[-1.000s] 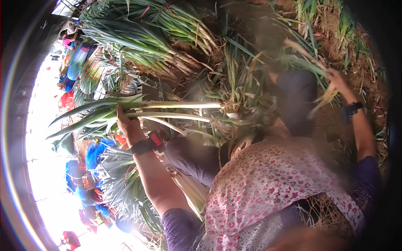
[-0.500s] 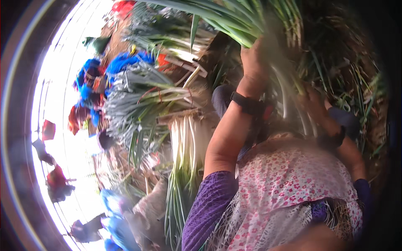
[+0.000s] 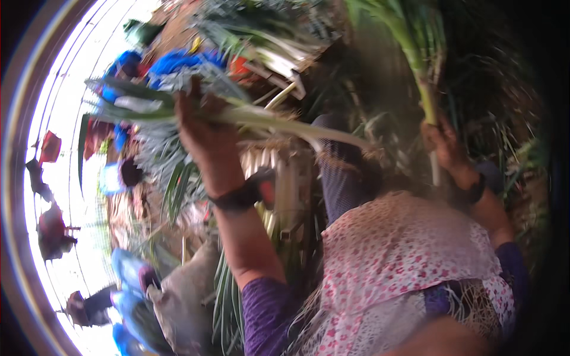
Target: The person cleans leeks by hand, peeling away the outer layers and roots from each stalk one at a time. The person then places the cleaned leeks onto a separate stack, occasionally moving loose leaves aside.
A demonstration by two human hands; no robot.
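Note:
My left hand (image 3: 205, 127), with a dark band on its wrist, reaches out to the left above the stacked bundles. Its fingers are closed round a few long green onions (image 3: 285, 124), whose pale stems and rooty ends point right, over my knee. The leaves stick out on the hand's far side. On the right, my right hand (image 3: 446, 147) grips a green onion (image 3: 423, 83) low on its stem. Its green top rises toward the upper edge, and the pale lower end hangs below my fingers. Both hands are slightly smeared by motion.
Bundled green onions (image 3: 160, 157) lie piled at the left, with another heap (image 3: 285, 53) at the upper left. A pale sack (image 3: 190, 296) stands at lower left. A flowered apron (image 3: 409, 243) covers my lap. Loose leaves litter the dark ground at right.
My left hand has swung from the upper middle out to the left, carrying green onions away from my right hand. My right hand stays at the right, still holding a stalk.

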